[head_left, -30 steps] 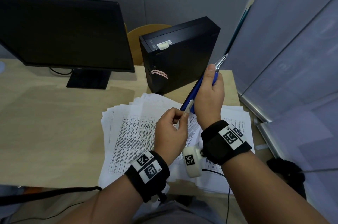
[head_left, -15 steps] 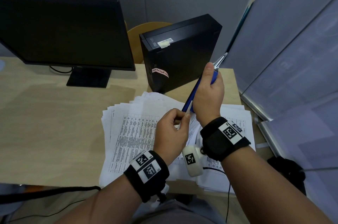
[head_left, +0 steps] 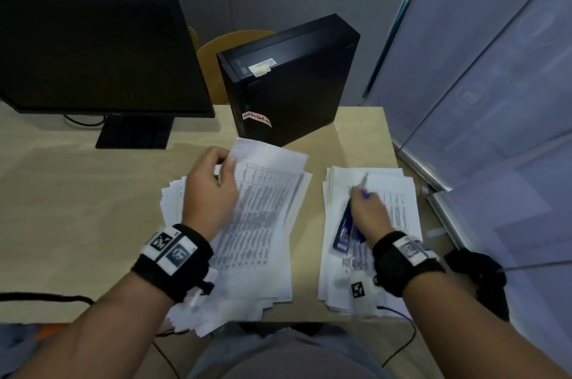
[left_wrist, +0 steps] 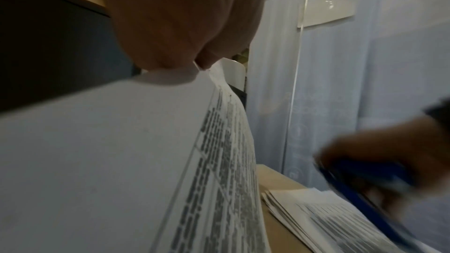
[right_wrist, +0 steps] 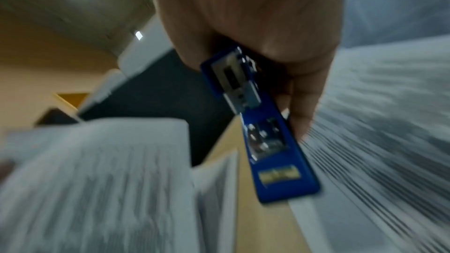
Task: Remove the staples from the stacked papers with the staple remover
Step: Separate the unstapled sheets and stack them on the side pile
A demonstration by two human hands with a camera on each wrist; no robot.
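Observation:
Printed papers lie in two piles on the desk: a left pile and a right pile. My left hand pinches the far corner of the top sheets of the left pile and lifts it, thumb and fingertips meeting on the paper edge. My right hand grips the blue staple remover over the right pile, metal tip pointing away from me. In the right wrist view the staple remover juts from my fist, blurred by motion. No staple is visible.
A black monitor stands at the back left and a black computer case behind the papers. The desk ends just right of the right pile, beside a pale partition. A cable runs along the front edge.
My hands were together, raised over the papers, the left pinching at the remover's lower end. They have separated: the left dropped to a paper corner, the right lowered the remover onto the right pile.

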